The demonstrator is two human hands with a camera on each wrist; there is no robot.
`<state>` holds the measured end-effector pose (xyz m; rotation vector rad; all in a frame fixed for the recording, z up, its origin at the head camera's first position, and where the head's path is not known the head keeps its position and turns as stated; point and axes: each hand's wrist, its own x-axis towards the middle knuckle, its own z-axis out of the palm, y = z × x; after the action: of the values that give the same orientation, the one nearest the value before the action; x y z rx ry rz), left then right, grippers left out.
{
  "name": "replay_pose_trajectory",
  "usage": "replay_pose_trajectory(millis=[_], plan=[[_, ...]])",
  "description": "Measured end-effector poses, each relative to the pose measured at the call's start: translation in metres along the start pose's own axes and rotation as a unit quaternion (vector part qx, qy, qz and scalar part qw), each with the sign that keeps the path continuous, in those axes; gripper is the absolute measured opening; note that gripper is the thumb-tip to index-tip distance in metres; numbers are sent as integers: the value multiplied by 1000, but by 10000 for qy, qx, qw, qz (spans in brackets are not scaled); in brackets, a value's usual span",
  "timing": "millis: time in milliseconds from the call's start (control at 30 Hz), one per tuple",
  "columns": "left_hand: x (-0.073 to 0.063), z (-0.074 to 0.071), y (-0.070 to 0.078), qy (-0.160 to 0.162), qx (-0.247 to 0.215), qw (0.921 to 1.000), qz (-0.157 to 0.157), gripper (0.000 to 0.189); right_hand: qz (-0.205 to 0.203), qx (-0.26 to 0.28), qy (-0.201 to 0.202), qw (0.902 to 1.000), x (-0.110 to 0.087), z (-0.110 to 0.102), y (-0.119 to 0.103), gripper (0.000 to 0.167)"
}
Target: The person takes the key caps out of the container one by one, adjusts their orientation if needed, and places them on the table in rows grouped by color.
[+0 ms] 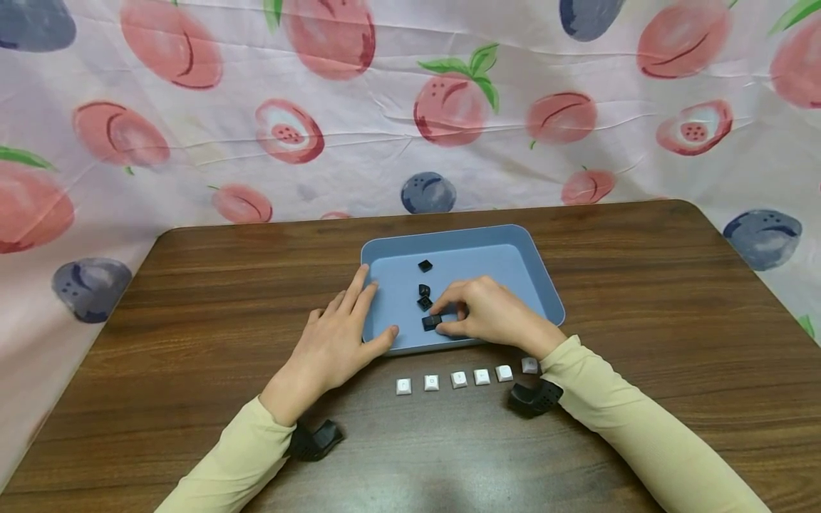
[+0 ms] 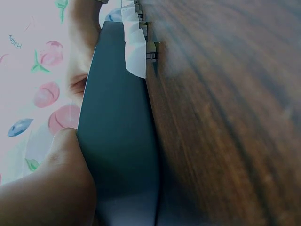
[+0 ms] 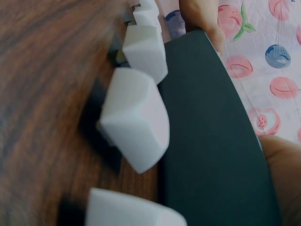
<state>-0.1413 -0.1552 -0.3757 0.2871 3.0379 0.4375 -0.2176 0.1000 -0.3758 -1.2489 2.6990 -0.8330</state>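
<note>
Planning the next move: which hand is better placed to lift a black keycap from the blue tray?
Probably the right hand: it appears to pinch a black keycap inside the blue tray, while the left hand is at the tray's left edge.

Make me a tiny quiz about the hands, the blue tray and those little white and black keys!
1. In the head view, how many white keycaps stand in a row in front of the blue tray?
2. Which hand has fingers on a black keycap? A) left; B) right; C) both.
3. True or false: the left one holds a white keycap.

Key:
1. Six.
2. B, the right hand.
3. False: the left hand is spread at the tray's edge.
</note>
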Motion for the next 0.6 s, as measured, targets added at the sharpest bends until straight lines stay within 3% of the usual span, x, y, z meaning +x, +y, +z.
replay_pose_trajectory(millis=[300, 600], plan=[[-1, 2, -1, 72, 23, 10000, 29, 81, -136, -19, 233, 9996, -2, -2, -6, 19], [-1, 0, -1, 29, 14, 10000, 38, 82, -1345, 163, 791, 9876, -17, -4, -39, 18]])
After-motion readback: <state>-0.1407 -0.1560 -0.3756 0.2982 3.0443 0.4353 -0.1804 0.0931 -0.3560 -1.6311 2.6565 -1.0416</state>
